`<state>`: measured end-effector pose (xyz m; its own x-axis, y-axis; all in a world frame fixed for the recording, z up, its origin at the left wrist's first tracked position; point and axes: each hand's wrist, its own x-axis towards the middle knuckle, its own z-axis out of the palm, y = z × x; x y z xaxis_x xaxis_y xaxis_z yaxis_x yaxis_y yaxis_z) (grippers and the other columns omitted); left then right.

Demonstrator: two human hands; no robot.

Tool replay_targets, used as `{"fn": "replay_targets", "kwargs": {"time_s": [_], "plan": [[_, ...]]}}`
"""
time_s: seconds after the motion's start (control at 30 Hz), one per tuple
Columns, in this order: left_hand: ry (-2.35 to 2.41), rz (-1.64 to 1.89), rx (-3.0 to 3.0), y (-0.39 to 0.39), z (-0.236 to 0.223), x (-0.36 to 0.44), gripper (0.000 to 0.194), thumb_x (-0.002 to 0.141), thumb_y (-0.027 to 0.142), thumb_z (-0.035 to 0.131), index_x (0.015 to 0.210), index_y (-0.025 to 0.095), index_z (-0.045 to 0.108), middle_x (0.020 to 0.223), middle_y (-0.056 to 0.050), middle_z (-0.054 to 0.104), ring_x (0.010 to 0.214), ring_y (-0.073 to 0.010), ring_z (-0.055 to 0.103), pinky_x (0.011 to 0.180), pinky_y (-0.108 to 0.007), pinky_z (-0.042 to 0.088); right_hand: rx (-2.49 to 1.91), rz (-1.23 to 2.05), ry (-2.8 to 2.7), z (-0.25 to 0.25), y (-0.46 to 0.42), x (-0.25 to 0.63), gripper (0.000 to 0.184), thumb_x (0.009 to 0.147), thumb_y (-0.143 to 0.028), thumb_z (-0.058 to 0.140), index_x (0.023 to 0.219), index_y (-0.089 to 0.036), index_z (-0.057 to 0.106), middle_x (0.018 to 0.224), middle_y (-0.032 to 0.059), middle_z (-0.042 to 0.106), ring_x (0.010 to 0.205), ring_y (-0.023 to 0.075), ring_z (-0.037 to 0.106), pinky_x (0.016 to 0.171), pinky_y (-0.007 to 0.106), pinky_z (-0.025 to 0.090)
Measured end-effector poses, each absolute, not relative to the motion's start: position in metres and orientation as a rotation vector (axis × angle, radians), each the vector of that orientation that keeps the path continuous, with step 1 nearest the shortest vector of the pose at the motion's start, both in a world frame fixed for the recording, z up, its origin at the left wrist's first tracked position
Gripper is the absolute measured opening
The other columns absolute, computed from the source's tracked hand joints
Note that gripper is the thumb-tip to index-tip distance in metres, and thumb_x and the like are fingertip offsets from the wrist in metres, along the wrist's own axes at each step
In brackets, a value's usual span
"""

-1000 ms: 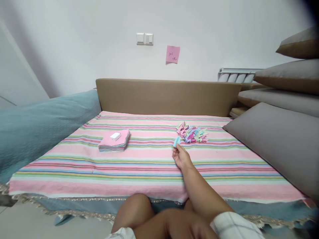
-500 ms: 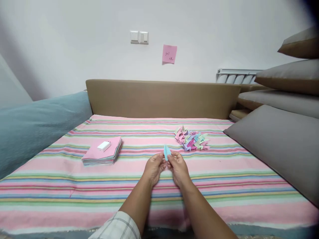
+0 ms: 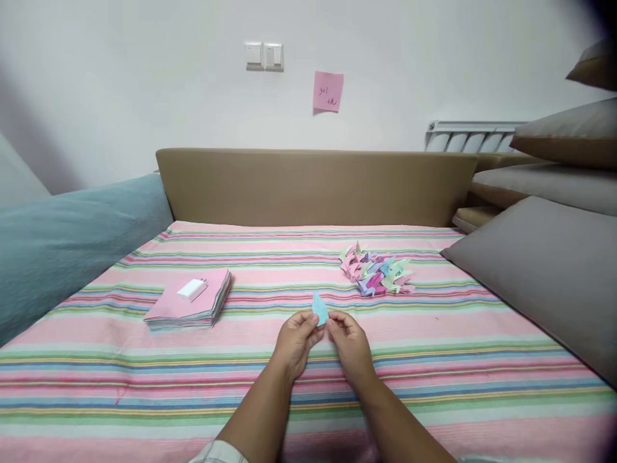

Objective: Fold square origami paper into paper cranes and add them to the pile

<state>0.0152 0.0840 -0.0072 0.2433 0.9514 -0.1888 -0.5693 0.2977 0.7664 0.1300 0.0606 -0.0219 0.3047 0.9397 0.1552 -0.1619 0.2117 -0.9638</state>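
Observation:
My left hand and my right hand meet over the striped bed cover, and both pinch a small folded light-blue paper that sticks up between the fingertips. Beyond the hands to the right lies a pile of folded paper shapes in pink, purple, green and blue. On the left lies a stack of square coloured papers with a pink sheet on top and a small white block resting on it.
A tan headboard runs along the far side under a white wall with a pink sticky note and switches. Grey cushions are stacked at the right. A teal blanket lies along the left.
A second ago only my right hand held the blue paper near the pile. My left hand has come up and both now pinch it nearer to me. The view has moved forward and down.

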Motion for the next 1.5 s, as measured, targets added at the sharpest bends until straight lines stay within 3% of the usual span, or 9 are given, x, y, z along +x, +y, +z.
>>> {"fn": "replay_targets", "kwargs": {"time_s": [0.1, 0.63, 0.9, 1.07, 1.33, 1.5], "plan": [[0.74, 1.145, 0.644, 0.083, -0.007, 0.016, 0.029, 0.054, 0.027, 0.082, 0.071, 0.013, 0.063, 0.065, 0.0, 0.064, 0.063, -0.0098, 0.061, 0.064, -0.021, 0.049, -1.101, 0.869, -0.935, -0.023, 0.06, 0.129, 0.026, 0.068, -0.039, 0.068, 0.083, -0.018, 0.065, 0.084, 0.0046, 0.067, 0.079, 0.018, 0.061, 0.075, 0.03, 0.049], [0.786, 1.186, 0.725, 0.078, -0.008, 0.019, 0.033, 0.051, 0.027, 0.083, 0.073, 0.012, 0.064, 0.07, -0.001, 0.065, 0.065, -0.0097, 0.061, 0.066, -0.021, 0.051, -1.092, 0.875, -0.948, -0.021, 0.055, 0.125, 0.019, 0.066, -0.035, 0.066, 0.075, -0.019, 0.061, 0.07, 0.0011, 0.065, 0.066, 0.0151, 0.06, 0.063, 0.027, 0.049], [0.757, 1.2, 0.715, 0.077, -0.008, 0.02, 0.035, 0.048, 0.027, 0.084, 0.074, 0.01, 0.066, 0.071, -0.003, 0.067, 0.067, -0.0117, 0.062, 0.07, -0.025, 0.051, -1.074, 0.91, -0.97, -0.021, 0.054, 0.126, 0.021, 0.066, -0.036, 0.068, 0.076, -0.019, 0.061, 0.072, 0.0017, 0.064, 0.066, 0.015, 0.059, 0.061, 0.026, 0.048], [0.755, 1.185, 0.721, 0.075, -0.005, 0.017, 0.03, 0.057, 0.032, 0.079, 0.073, 0.01, 0.068, 0.068, -0.005, 0.066, 0.066, -0.0122, 0.061, 0.066, -0.024, 0.052, -1.042, 0.901, -0.974, -0.023, 0.054, 0.127, 0.02, 0.069, -0.037, 0.066, 0.077, -0.019, 0.061, 0.074, 0.0021, 0.064, 0.069, 0.0155, 0.059, 0.065, 0.027, 0.048], [0.766, 1.16, 0.709, 0.074, -0.005, 0.016, 0.027, 0.053, 0.023, 0.081, 0.075, 0.011, 0.071, 0.073, -0.006, 0.07, 0.067, -0.0126, 0.063, 0.066, -0.022, 0.052, -1.024, 0.901, -0.955, -0.027, 0.055, 0.128, 0.021, 0.071, -0.037, 0.065, 0.079, -0.019, 0.06, 0.074, 0.0011, 0.062, 0.067, 0.0139, 0.056, 0.062, 0.026, 0.046], [0.739, 1.187, 0.737, 0.073, -0.002, 0.017, 0.028, 0.053, 0.024, 0.081, 0.076, 0.01, 0.071, 0.075, -0.008, 0.071, 0.071, -0.0172, 0.065, 0.071, -0.028, 0.052, -0.979, 0.95, -0.985, -0.032, 0.056, 0.126, 0.026, 0.068, -0.034, 0.069, 0.087, -0.02, 0.057, 0.075, 0.0006, 0.06, 0.068, 0.0136, 0.057, 0.062, 0.025, 0.047]]}}
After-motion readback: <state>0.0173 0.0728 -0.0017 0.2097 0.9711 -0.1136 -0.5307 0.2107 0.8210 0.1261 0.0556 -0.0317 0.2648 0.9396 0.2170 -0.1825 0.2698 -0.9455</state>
